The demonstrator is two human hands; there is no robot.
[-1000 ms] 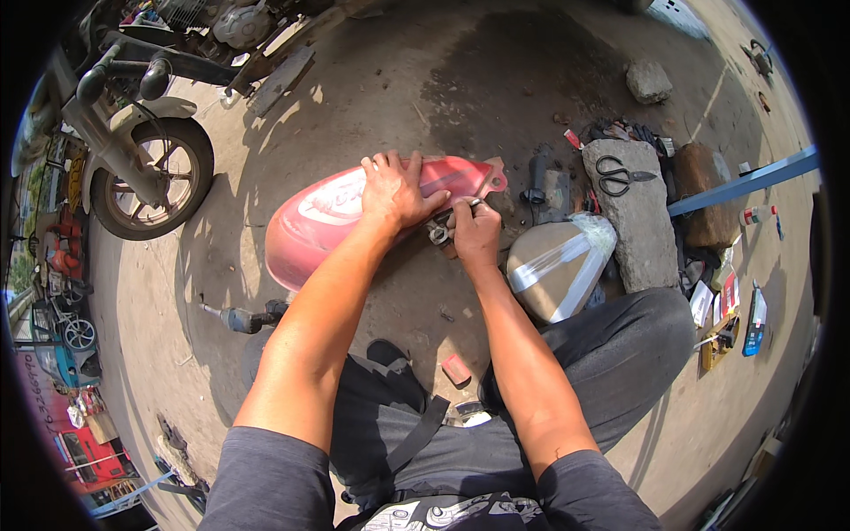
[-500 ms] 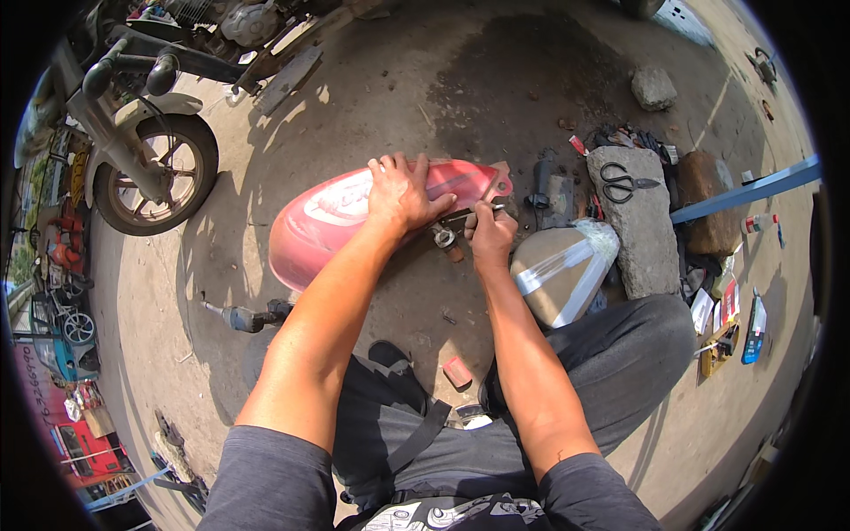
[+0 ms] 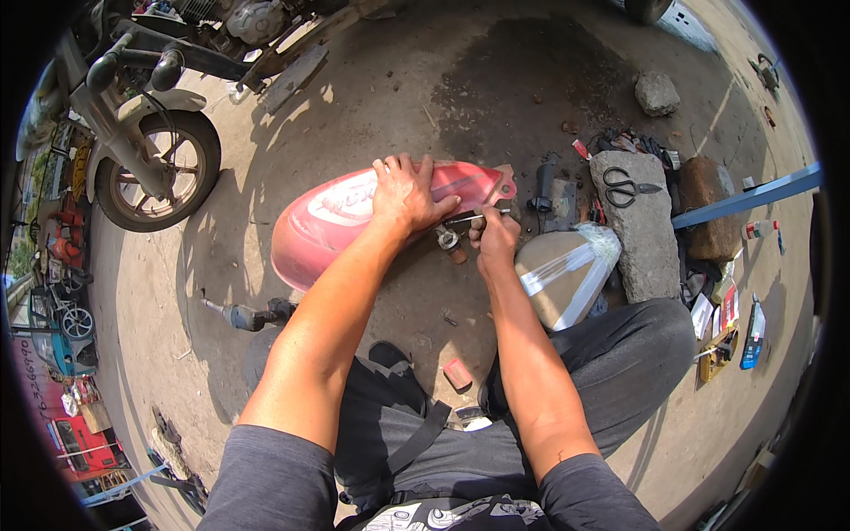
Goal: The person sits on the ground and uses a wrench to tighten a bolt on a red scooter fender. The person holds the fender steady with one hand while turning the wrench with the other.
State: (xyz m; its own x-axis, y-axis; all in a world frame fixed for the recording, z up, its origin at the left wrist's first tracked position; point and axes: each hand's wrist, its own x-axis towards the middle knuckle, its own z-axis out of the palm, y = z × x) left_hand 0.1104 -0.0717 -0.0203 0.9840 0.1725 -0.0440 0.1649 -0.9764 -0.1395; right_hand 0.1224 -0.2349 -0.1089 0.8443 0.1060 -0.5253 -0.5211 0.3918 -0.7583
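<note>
A red motorcycle fuel tank [image 3: 323, 221] with white lettering lies on its side on the ground before me. My left hand [image 3: 405, 196] is spread over its top, fingers bent over the far edge and thumb along the near side, gripping it. At the tank's narrow right end, my right hand [image 3: 496, 237] is closed on a thin metal rod-like tool [image 3: 474, 217]. The tool lies along the tank's near edge; its exact kind is unclear. Just left of that hand, a metal fitting [image 3: 448, 237] shows by the tank's underside.
Beside my right knee sits a rounded, taped bundle [image 3: 567, 274]. Past it, black-handled scissors [image 3: 629, 186] lie on a concrete slab [image 3: 646, 248]. A small red block [image 3: 457, 373] is between my legs, a power tool [image 3: 243, 315] at left. A motorcycle wheel [image 3: 159, 173] stands far left.
My right hand has shifted slightly toward me and right, and more of the thin tool shows beside it. My left hand stays on the tank.
</note>
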